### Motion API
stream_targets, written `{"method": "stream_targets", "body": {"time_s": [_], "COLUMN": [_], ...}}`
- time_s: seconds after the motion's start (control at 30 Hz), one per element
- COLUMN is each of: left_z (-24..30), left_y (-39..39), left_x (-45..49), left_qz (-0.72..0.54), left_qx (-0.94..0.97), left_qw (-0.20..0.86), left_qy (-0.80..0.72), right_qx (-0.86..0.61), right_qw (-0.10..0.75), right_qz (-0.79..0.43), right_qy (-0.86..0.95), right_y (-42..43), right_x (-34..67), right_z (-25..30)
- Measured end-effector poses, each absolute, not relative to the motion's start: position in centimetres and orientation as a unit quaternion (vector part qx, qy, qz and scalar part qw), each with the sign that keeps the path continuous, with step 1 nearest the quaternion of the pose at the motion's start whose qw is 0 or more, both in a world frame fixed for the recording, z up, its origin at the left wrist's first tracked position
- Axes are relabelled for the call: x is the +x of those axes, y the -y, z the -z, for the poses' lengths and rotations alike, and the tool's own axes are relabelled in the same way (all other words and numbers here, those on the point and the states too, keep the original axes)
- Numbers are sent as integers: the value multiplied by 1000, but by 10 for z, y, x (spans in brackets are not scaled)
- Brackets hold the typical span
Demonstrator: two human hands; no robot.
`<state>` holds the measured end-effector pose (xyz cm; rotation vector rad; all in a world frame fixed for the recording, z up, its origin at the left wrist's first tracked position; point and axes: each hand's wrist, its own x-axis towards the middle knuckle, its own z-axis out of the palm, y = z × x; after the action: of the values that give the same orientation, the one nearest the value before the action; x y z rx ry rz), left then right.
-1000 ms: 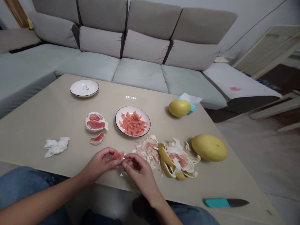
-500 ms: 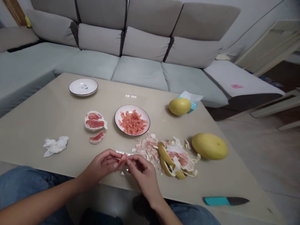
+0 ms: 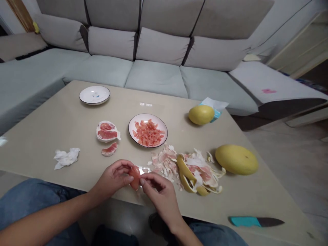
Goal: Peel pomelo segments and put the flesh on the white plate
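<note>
Both hands work right at the near edge of the tabletop [image 3: 51, 126], about midway along it. The stretch to their left is open as far as a crumpled tissue [image 3: 66, 158]. To their right a heap of peel [image 3: 194, 172] lies close, with a whole pomelo [image 3: 236, 159] beyond it and a knife [image 3: 256, 222] by the near right corner.

The left hand [image 3: 112, 179] and right hand [image 3: 160, 193] both pinch a pomelo segment [image 3: 135, 177] between their fingertips, just over the edge. Its long axis runs roughly from the far side toward the person, the lower tip nearest them; how steeply it tilts is hard to tell. It is pink-red, plump and glossy. A thin pale scrap of skin shows at its upper right.
</note>
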<state>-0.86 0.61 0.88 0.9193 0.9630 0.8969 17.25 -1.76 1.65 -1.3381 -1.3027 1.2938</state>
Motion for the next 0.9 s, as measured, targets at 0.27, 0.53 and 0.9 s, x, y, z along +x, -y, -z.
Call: {"method": "stream_targets", "body": {"time_s": [0.27,0.53,0.9], "left_z": [-2,-1,0], "left_y": [-6,-5,-2], "left_x": [-7,-7,-7], "left_qz": [-398,-358,-311], "left_qx": [415,418,379], "left_qw": [693,724,774], "left_qy": [-435,-416,-401], "right_qx": [-532,-527,-510], "right_qw": [424,418,424], "right_qz": [-482,-499,-467], "right_qy": [552,547,585], "right_y": [17,20,20], "right_x": [174,171,168], "right_z": [-17,-15,-13]}}
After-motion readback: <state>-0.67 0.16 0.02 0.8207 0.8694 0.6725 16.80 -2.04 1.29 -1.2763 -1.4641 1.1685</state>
